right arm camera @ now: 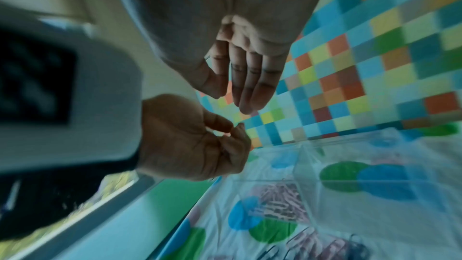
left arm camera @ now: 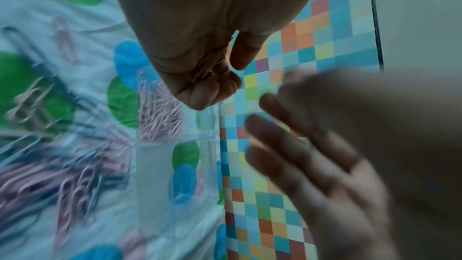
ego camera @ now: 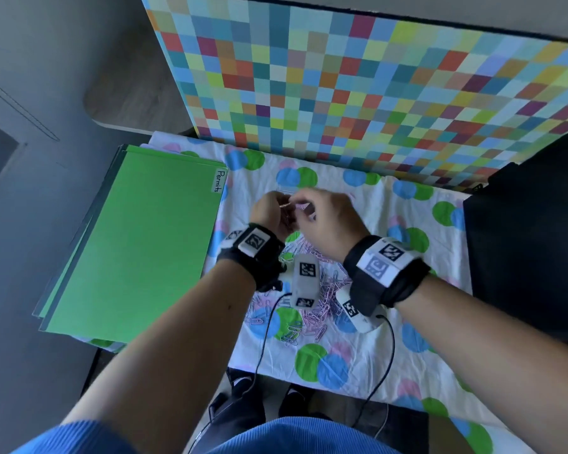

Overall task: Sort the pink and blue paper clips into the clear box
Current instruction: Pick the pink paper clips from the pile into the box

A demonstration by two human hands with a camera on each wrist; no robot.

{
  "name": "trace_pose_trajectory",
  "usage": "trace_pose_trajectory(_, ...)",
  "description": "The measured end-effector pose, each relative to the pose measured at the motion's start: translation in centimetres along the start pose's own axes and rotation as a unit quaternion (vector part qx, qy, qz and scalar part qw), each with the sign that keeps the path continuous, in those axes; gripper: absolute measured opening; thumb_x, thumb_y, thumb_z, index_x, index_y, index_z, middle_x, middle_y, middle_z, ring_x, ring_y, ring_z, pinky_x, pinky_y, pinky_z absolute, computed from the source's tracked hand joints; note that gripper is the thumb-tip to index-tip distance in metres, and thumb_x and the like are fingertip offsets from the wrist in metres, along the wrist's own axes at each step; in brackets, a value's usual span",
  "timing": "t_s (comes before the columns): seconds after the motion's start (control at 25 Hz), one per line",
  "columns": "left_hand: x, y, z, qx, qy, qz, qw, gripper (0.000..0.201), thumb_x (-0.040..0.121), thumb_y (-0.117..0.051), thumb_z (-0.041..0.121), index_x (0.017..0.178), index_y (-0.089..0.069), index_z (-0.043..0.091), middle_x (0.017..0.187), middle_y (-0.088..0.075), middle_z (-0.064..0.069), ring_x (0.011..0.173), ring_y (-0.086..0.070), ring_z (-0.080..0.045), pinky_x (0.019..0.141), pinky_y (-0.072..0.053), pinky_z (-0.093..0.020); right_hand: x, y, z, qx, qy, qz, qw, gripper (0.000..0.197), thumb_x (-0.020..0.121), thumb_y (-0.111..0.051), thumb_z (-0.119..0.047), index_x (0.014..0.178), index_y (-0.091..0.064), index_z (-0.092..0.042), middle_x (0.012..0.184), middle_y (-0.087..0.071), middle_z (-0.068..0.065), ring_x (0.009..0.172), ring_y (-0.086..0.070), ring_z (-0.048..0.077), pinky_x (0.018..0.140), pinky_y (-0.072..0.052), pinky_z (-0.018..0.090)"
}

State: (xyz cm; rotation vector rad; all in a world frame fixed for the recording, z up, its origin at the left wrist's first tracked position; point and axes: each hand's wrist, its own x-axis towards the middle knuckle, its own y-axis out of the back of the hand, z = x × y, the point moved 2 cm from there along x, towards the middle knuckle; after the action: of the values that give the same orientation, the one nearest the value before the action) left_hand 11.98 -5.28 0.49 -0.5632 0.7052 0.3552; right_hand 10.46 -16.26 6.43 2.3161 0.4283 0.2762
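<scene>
My left hand (ego camera: 271, 211) is curled around a small bunch of pink paper clips (left arm camera: 208, 66) and hovers over the clear box (left arm camera: 175, 139). My right hand (ego camera: 328, 217) is just to its right, fingers straight and nothing visible in them; it is blurred in the left wrist view. The clear box (right arm camera: 307, 165) has dividers. One compartment holds pink clips (right arm camera: 282, 201), and the one beside it shows only the cloth underneath. In the head view my hands hide the box. A loose pile of pink and blue clips (ego camera: 318, 290) lies on the cloth below my wrists.
A green folder (ego camera: 138, 244) labelled "Permits" lies left of the spotted cloth (ego camera: 358, 362). A multicoloured checkered board (ego camera: 358, 93) stands upright right behind the box. A black object (ego camera: 532, 257) borders the cloth on the right. Two thin cables (ego camera: 266, 339) trail from my wrists.
</scene>
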Motion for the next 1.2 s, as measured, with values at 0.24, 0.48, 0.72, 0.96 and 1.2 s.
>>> trace_pose_trajectory(0.24,2.9,0.0,2.4,0.210,0.014,0.005,0.978,0.021,0.093,-0.042,0.023,0.078,-0.049,0.010,0.068,-0.045,-0.009,0.056,-0.043,-0.020,0.057,-0.038,-0.028,-1.9,2.9,4.8,-0.012,-0.084,0.022,0.996,0.017,0.088,-0.058,-0.012,0.103,-0.066,-0.011,0.101,-0.068,0.002,0.084,-0.062,0.015,0.086,-0.052,0.031)
trace_pose_trajectory(0.48,2.3,-0.5,3.0,0.404,-0.062,-0.045,0.911,0.031,0.091,-0.053,0.027,0.112,-0.063,0.006,0.101,-0.058,-0.008,0.090,-0.052,-0.022,0.088,-0.046,-0.038,-4.8,0.3,5.2,-0.015,-0.056,-0.045,0.997,0.016,0.087,-0.059,-0.007,0.101,-0.067,-0.008,0.098,-0.069,0.009,0.082,-0.060,0.014,0.074,-0.043,0.018)
trace_pose_trajectory(0.72,-4.1,3.3,1.7,0.638,-0.277,-0.103,0.711,0.017,0.085,-0.057,0.015,0.091,-0.073,0.020,0.081,-0.069,0.007,0.069,-0.060,-0.006,0.071,-0.048,-0.019,-7.4,-5.6,3.9,-0.073,0.016,-0.219,0.973,0.015,0.087,-0.054,-0.011,0.092,-0.067,-0.013,0.093,-0.065,0.006,0.082,-0.060,0.024,0.073,-0.050,0.035)
trace_pose_trajectory(0.96,-8.5,13.2,-4.1,0.795,-0.202,-0.160,0.549,0.012,0.088,-0.056,0.030,0.098,-0.062,0.027,0.098,-0.062,0.011,0.081,-0.057,-0.007,0.072,-0.048,-0.023,-10.5,-5.7,5.8,-0.098,0.000,-0.238,0.966,0.010,0.087,-0.054,-0.013,0.089,-0.064,-0.015,0.088,-0.061,-0.001,0.073,-0.056,0.015,0.064,-0.044,0.025)
trace_pose_trajectory(1.2,-8.5,15.7,-7.6,0.782,-0.248,-0.115,0.560,0.013,0.092,-0.053,0.034,0.095,-0.060,0.024,0.095,-0.058,0.009,0.087,-0.058,-0.013,0.064,-0.051,-0.027,-14.9,-5.3,6.4,-0.094,-0.004,-0.241,0.966,0.005,0.086,-0.057,-0.018,0.086,-0.062,-0.019,0.085,-0.060,-0.004,0.070,-0.058,0.015,0.061,-0.047,0.026)
